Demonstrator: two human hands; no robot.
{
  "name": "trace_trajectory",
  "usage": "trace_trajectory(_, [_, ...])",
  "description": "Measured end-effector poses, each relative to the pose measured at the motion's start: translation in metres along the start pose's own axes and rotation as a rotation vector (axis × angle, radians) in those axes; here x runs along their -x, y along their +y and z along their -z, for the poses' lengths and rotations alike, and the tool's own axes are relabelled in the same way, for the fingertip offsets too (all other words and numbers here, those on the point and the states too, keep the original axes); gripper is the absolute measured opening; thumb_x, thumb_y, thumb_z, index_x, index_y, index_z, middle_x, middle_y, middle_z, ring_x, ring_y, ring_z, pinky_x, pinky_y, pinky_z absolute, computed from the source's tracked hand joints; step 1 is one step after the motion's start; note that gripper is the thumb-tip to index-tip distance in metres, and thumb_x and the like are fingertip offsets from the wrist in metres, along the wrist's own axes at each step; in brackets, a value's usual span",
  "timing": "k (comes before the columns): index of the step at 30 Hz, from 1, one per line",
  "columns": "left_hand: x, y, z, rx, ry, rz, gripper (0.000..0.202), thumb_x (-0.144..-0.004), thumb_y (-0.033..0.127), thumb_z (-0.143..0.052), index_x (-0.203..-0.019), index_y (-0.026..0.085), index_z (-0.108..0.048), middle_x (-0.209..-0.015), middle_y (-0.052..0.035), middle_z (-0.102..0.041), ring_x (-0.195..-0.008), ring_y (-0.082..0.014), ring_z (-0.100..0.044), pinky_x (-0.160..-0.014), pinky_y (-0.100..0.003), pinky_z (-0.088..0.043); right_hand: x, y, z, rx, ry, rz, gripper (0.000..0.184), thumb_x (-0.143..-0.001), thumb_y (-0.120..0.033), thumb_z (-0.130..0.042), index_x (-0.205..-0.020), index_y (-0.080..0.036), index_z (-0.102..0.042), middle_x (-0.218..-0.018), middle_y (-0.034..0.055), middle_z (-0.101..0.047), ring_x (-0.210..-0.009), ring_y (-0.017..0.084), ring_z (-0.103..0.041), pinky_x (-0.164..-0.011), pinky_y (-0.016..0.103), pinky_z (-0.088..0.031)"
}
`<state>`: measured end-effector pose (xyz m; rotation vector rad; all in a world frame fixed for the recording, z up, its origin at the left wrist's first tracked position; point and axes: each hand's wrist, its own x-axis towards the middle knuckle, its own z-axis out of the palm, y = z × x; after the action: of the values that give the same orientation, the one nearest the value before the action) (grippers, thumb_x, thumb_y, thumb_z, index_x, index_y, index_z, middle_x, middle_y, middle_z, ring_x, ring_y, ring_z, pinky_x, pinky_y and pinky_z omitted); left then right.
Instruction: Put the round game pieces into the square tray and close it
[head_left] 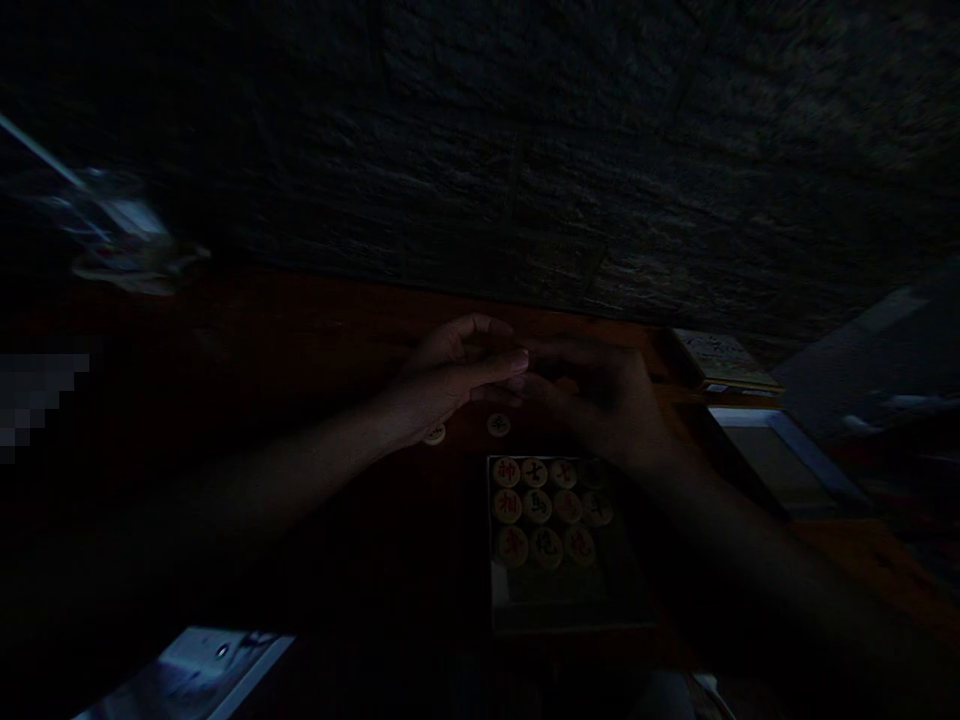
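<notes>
The scene is very dark. My left hand point(457, 375) and my right hand point(600, 395) meet above a dark wooden table point(285, 340), fingers curled and touching each other; what they hold is hidden. Just below them a square box point(562, 600) holds several round wooden Chinese chess pieces point(536, 506) marked in red and dark characters. Two loose pieces lie on the table beside the box's far edge, one point(499, 425) below my fingertips and another point(435, 435) under my left wrist.
A stone wall point(525, 150) rises behind the table. A glass object with a straw point(112, 235) stands at the far left. A flat box or book point(724, 360) and a pale tray point(787, 460) lie to the right. A pale object point(195, 670) sits at the near left.
</notes>
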<state>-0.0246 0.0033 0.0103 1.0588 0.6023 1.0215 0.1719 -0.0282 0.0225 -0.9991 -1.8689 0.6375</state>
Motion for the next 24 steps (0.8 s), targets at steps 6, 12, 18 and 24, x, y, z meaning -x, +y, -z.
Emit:
trace_trajectory(6, [-0.0001,0.0017,0.0,0.012,-0.009,0.039,0.036,-0.081,0.021,-0.088,-0.107,0.015,-0.064,-0.091,-0.003,-0.076,-0.074,-0.0164,-0.076,-0.07,-0.032,-0.065,0.0008,-0.0006,0.0001,0.062,0.01,0.045,0.032,-0.091,-0.034,-0.081,-0.122,-0.026,-0.082,-0.104,0.0051,-0.084,-0.083,0.02,-0.076,-0.076,0.034,-0.06])
trace_trajectory(12, [-0.0011,-0.0003,0.001,0.011,-0.009,0.027,0.037,-0.079,0.018,-0.089,-0.107,0.016,-0.064,-0.091,-0.0025,-0.076,-0.077,-0.0158,-0.075,-0.074,-0.033,-0.065,0.0022,0.0029,0.001,0.067,0.018,0.004,0.03,-0.091,-0.036,-0.081,-0.12,-0.026,-0.082,-0.1,0.005,-0.084,-0.08,0.021,-0.076,-0.072,0.033,-0.06])
trace_trajectory(18, [-0.0004,0.0009,0.0002,0.035,-0.018,0.042,0.033,-0.08,0.019,-0.087,-0.104,0.015,-0.064,-0.088,-0.0015,-0.074,-0.076,-0.0162,-0.076,-0.073,-0.032,-0.064,0.002,-0.001,0.0022,0.135,0.005,0.076,0.031,-0.093,-0.03,-0.077,-0.123,-0.026,-0.081,-0.094,0.0041,-0.083,-0.07,0.018,-0.072,-0.068,0.031,-0.057])
trace_trajectory(24, [-0.0001,0.0018,0.0,0.038,-0.013,0.055,0.04,-0.077,0.017,-0.09,-0.107,0.015,-0.063,-0.089,-0.0026,-0.076,-0.076,-0.0157,-0.075,-0.074,-0.033,-0.064,0.0029,0.0001,0.0017,0.076,0.008,0.007,0.029,-0.091,-0.034,-0.079,-0.12,-0.026,-0.082,-0.09,0.0042,-0.083,-0.072,0.02,-0.075,-0.068,0.032,-0.058])
